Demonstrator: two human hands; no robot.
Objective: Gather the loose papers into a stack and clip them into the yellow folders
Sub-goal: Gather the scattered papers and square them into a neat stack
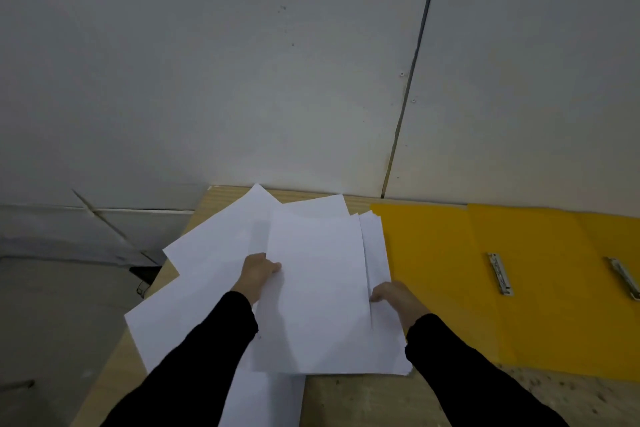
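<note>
White papers sit in a rough stack mid-desk, edges not squared, several corners fanning out at the far end. More loose sheets are splayed to the left, partly under the stack, and one runs down toward the near edge of the desk. At the stack's left edge, the left hand has its grip closed on the top sheets, with the thumb on top and the fingers out of sight beneath. At the right edge, the right hand has its fingers curled onto the paper, grip holding that side. Both arms are in black sleeves. The yellow folders lie open and flat on the desk just right of the stack, and the stack's right edge overlaps the yellow. Two metal clips show on the folders, both clear of the paper: near clip and far clip, the latter at the frame's right edge. A grey panel wall stands behind the desk.
</note>
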